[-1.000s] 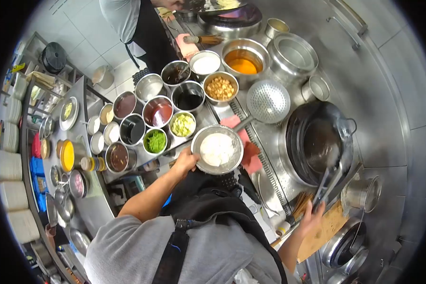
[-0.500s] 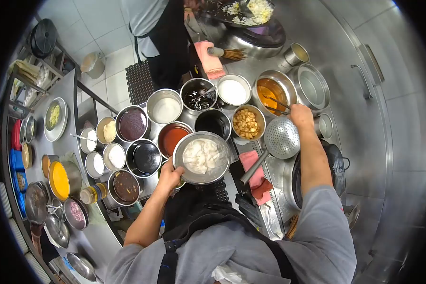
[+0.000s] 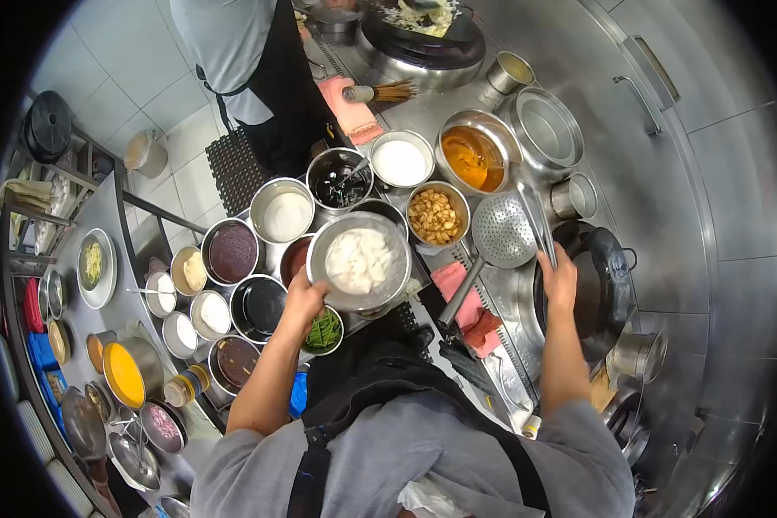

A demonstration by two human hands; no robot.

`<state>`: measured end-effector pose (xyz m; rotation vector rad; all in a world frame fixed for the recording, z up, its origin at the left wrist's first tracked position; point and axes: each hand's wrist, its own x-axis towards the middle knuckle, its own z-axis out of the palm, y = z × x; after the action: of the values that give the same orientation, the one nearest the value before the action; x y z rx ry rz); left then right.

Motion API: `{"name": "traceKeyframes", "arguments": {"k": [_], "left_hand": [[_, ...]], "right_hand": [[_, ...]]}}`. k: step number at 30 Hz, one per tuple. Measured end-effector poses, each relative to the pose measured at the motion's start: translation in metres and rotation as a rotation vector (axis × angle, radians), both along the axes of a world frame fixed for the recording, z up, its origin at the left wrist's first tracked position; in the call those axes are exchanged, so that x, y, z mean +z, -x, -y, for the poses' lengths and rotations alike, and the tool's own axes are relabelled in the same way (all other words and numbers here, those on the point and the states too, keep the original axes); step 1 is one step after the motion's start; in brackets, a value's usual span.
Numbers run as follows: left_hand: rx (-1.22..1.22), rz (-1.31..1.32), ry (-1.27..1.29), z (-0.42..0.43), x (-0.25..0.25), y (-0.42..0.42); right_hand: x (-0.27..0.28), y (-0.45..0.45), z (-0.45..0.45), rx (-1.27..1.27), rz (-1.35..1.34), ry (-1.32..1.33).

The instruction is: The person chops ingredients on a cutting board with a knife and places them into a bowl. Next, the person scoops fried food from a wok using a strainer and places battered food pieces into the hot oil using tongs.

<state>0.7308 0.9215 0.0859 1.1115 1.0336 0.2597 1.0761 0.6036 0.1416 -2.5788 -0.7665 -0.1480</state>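
My left hand (image 3: 306, 300) grips the rim of a metal bowl (image 3: 317, 259) with pale white pieces (image 3: 359, 260) in it, held over the containers. In my right hand (image 3: 559, 274) is a pair of long metal tongs (image 3: 533, 205), their far end beside the pot of orange liquid (image 3: 472, 158). A perforated ladle (image 3: 503, 230) lies just left of the tongs, its handle toward me. Near its left side sits a pot of browned cubes (image 3: 434, 214).
A dark wok (image 3: 609, 285) is on the right, partly behind my forearm. Pots of sauces and powders, including a dark one (image 3: 263, 304), fill the counter at left. A co-worker (image 3: 259, 78) stands at the top beside another wok (image 3: 420, 39). Pink cloths (image 3: 464, 293) lie in the middle.
My right hand, with the tongs, went from the lower right up to the orange liquid, then drew back a little toward the wok. My left hand still holds the bowl.
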Motion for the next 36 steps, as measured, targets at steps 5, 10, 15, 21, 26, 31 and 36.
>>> {"name": "traceKeyframes", "arguments": {"k": [5, 10, 15, 21, 26, 31, 36], "left_hand": [[-0.136, 0.043, -0.018, 0.012, 0.004, -0.036], [-0.278, 0.023, -0.066, 0.031, 0.016, -0.085], [-0.422, 0.046, -0.449, 0.05, 0.009, -0.13], [-0.556, 0.099, -0.503, 0.111, 0.044, -0.168], [-0.624, 0.126, -0.508, 0.151, 0.048, -0.181], [-0.655, 0.091, -0.536, 0.17, 0.034, -0.189], [-0.664, 0.103, -0.709, 0.179, 0.017, -0.194]], "right_hand": [[-0.084, 0.06, 0.074, -0.194, -0.084, 0.255], [-0.08, 0.082, 0.103, -0.276, -0.34, 0.306], [0.046, 0.113, 0.133, -0.073, -0.117, 0.049], [0.12, 0.144, 0.138, 0.124, -0.138, 0.173], [0.121, 0.134, 0.149, 0.161, -0.072, 0.27], [0.119, 0.128, 0.171, 0.142, -0.047, 0.405], [0.113, 0.127, 0.182, 0.144, -0.06, 0.403]]}}
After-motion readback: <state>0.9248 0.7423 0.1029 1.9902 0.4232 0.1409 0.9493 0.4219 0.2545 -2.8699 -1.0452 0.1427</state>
